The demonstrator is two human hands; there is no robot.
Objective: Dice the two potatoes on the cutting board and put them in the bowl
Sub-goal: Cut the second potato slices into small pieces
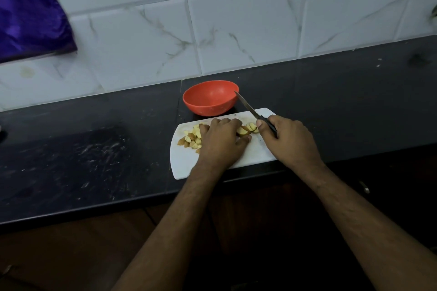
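Observation:
A white cutting board (255,153) lies on the dark counter. Several diced potato pieces (192,139) are piled at its left side, and a few more (252,127) lie to the right of my left hand. My left hand (223,142) sits curled over a potato piece (243,132), holding it down on the board. My right hand (287,138) grips the black handle of a knife (248,106), whose blade is raised and points back toward the bowl. The orange bowl (210,100) stands just behind the board and looks empty.
The black counter (94,160) runs left and right, with a white tiled wall (236,30) behind it. A purple cloth (28,12) hangs at the upper left. The counter's front edge lies just below the board.

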